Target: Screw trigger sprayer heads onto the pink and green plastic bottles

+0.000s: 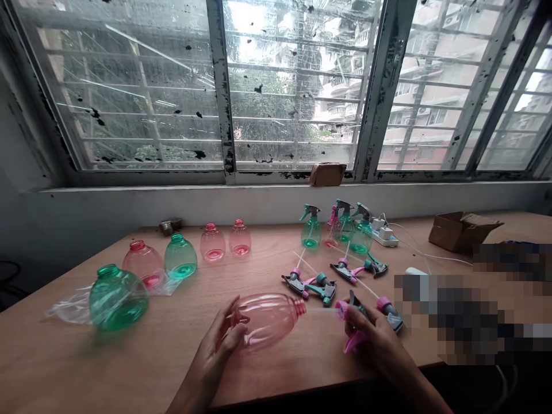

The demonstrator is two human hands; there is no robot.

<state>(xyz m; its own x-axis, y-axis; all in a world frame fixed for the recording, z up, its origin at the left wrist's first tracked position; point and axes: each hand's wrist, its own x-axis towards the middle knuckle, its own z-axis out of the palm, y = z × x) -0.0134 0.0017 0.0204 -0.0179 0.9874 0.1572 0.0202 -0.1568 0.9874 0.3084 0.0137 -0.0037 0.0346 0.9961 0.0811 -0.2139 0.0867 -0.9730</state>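
Note:
My left hand [219, 342] is closed around the base of a clear pink plastic bottle [269, 319], which lies on its side just above the wooden table [129, 368] with its threaded neck pointing right. My right hand [371, 339] grips a pink and grey spray trigger head [351, 325]. The head's thin dip tube points toward the bottle's neck, and its tip is close to the opening.
Several loose trigger heads [321, 284] lie past my hands. Assembled spray bottles [345, 227] stand further back by a white power strip [385, 234]. Empty pink and green bottles [179, 256] sit at the left, one green [116, 298] on clear plastic. A cardboard box [461, 229] rests right.

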